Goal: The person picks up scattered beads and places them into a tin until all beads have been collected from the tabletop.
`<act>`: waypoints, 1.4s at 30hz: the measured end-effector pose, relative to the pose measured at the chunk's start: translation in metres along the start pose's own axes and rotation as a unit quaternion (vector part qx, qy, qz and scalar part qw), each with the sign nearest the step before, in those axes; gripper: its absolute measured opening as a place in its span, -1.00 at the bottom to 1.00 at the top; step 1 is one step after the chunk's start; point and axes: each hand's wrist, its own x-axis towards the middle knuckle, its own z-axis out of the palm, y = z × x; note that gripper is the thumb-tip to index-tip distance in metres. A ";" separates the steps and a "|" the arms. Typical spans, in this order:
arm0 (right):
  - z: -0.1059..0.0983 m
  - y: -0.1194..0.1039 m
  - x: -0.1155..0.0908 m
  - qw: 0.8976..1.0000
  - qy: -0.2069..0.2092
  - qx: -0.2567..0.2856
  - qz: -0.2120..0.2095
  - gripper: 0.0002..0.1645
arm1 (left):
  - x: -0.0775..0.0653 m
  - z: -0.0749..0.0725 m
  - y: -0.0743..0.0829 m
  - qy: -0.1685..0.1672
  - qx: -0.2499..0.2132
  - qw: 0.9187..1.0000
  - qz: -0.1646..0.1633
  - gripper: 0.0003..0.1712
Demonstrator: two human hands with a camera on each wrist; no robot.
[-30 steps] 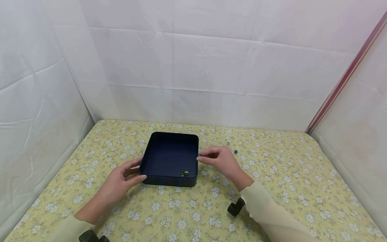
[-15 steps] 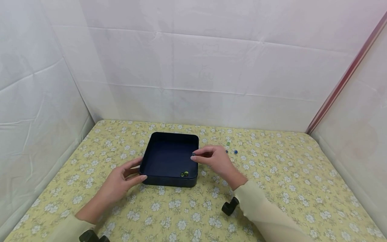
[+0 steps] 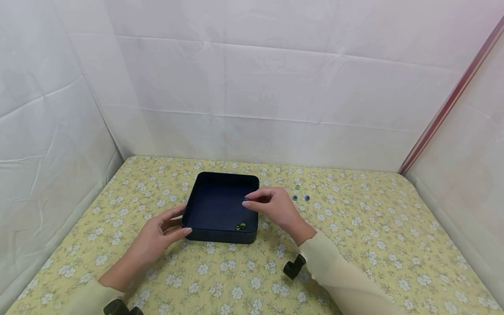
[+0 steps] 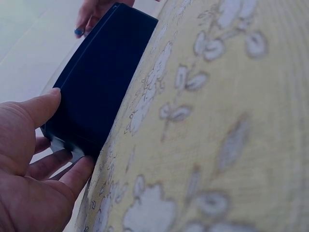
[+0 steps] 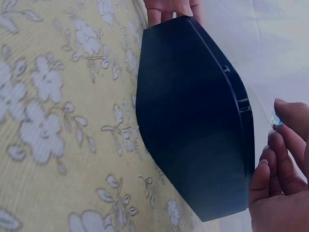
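Observation:
A dark navy, shallow square box [image 3: 220,205] sits on the table, its inside facing up. My left hand [image 3: 155,234] holds its near left corner, thumb on the front wall and fingers against the left side, as the left wrist view [image 4: 41,169] of that hand also shows. Over the box's right wall, my right hand [image 3: 277,208] pinches a small, clear blue glass bead [image 5: 276,119] between thumb and forefinger. The bead is above the inside of the box, apart from the floor. Small green glass pieces [image 3: 240,226] lie in the near right corner.
Right of the box, two small blue beads [image 3: 307,198] and a green one [image 3: 297,187] lie on the yellow flowered tablecloth [image 3: 378,245]. White sheet walls [image 3: 252,87] enclose the table at the back and both sides.
My right hand has moved left with the pinched bead, from beside the box's right wall to over its inside. A second blue bead on the cloth has come into sight. The left hand stays put.

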 end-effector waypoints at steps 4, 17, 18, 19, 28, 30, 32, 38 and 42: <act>0.001 -0.003 0.002 1.000 -0.003 0.001 -0.009 -0.56 | 0.000 0.000 0.000 0.001 0.001 1.000 0.001 -0.09; 0.010 -0.016 0.011 0.999 -0.010 -0.011 -0.032 -0.62 | 0.000 0.000 0.000 0.001 0.005 1.000 0.001 -0.09; 0.011 -0.017 0.011 0.999 -0.009 -0.011 -0.032 -0.63 | 0.000 0.000 0.000 0.002 0.005 1.000 0.002 -0.09; 0.012 -0.018 0.012 0.999 -0.010 -0.011 -0.032 -0.65 | 0.000 0.000 -0.001 0.002 0.005 1.000 0.002 -0.09; 0.024 -0.024 0.020 0.999 -0.013 -0.014 -0.030 -0.73 | 0.000 0.001 0.000 0.000 0.001 1.000 0.002 -0.10; 0.027 -0.025 0.021 0.999 -0.013 -0.012 -0.026 -0.74 | 0.000 0.001 0.000 0.000 0.001 1.000 0.002 -0.09; 0.030 -0.027 0.023 1.000 -0.012 -0.008 -0.027 -0.74 | 0.000 0.001 0.000 0.001 0.002 1.000 0.002 -0.10; 0.040 -0.030 0.030 1.000 -0.004 -0.010 -0.018 -0.75 | 0.000 0.002 0.000 0.003 0.003 1.000 0.005 -0.10; 0.045 -0.033 0.035 1.000 0.001 -0.005 -0.002 -0.77 | 0.000 0.002 0.000 0.004 0.003 1.000 0.007 -0.11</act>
